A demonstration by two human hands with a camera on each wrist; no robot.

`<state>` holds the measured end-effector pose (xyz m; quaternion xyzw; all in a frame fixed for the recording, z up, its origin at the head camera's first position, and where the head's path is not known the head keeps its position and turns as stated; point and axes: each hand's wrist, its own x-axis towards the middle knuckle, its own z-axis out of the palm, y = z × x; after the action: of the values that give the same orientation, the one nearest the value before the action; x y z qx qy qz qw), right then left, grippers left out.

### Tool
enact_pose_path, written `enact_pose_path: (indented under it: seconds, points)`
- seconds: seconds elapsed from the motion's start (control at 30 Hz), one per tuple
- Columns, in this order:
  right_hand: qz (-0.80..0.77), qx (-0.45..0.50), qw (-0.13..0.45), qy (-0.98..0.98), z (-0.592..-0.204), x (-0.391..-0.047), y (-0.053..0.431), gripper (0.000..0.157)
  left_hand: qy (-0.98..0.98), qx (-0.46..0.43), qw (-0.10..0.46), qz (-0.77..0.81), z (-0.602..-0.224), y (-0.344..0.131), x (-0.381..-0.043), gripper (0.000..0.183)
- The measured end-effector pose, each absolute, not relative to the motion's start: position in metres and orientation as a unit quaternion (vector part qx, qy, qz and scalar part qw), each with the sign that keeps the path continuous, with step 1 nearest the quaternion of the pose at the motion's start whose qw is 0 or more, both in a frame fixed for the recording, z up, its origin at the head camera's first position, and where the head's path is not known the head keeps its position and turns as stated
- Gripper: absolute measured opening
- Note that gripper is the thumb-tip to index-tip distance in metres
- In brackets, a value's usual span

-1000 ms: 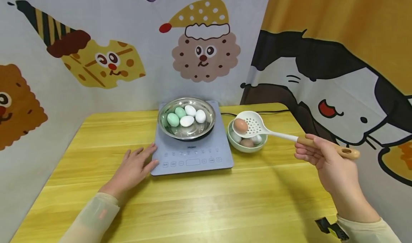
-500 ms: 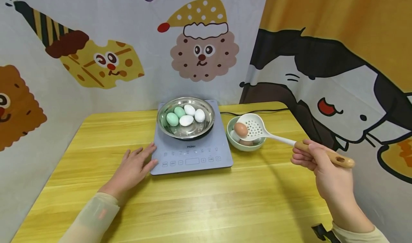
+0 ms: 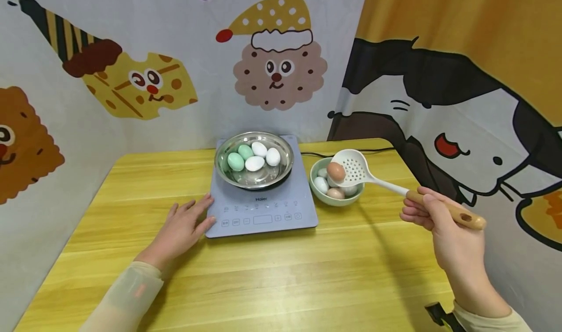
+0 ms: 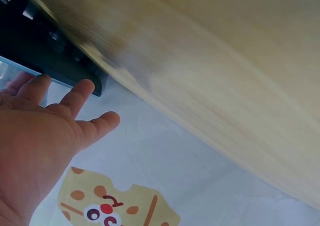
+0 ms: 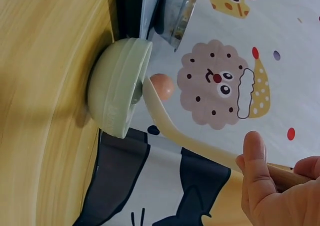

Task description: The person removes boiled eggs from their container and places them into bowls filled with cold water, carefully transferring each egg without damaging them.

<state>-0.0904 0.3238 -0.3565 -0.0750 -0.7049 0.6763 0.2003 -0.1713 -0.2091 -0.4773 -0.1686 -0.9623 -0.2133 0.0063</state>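
Observation:
My right hand (image 3: 456, 239) grips the wooden handle of a white slotted spoon (image 3: 353, 168). In the spoon's bowl lies a brown egg (image 3: 335, 172), close over a pale green bowl (image 3: 337, 201) with several white and brown eggs in it. The right wrist view shows the spoon head (image 5: 159, 108) right at the bowl's rim. My left hand (image 3: 180, 232) has its fingers spread, with fingertips on the left edge of a grey induction cooktop (image 3: 263, 210). On the cooktop stands a steel pan (image 3: 263, 179) holding green and white eggs (image 3: 254, 164).
The wooden table (image 3: 263, 283) reaches to a wall cloth (image 3: 210, 78) with cartoon prints at the back. A black cable (image 3: 316, 155) runs behind the bowl. The cooktop stands just left of the bowl.
The slotted spoon with the brown egg has shifted slightly right and back over the bowl, showing more of the eggs beneath. My left hand stays in place.

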Motion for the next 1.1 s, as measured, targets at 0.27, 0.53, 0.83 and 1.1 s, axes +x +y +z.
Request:
enact_pose_path:
  seconds: [0.27, 0.53, 0.83, 1.1]
  points:
    - [0.668, -0.08, 0.204, -0.711, -0.353, -0.092, 0.321, 0.035, -0.963, -0.167, 0.006, -0.213, -0.474, -0.209, -0.17, 0.063]
    - [0.689, -0.051, 0.216, -0.691, -0.35, -0.095, 0.319, 0.032, -0.962, -0.166, 0.006, -0.215, -0.474, -0.21, -0.171, 0.063]
    - [0.688, 0.173, 0.23, -0.666, -0.338, -0.12, 0.282, 0.031, -0.963, -0.166, 0.005, -0.214, -0.47, -0.213, -0.171, 0.063]
    - [0.466, 0.352, 0.271, -0.765, -0.335, -0.172, 0.204, 0.027, -0.968, -0.167, 0.006, -0.189, -0.475, -0.211, -0.173, 0.063]
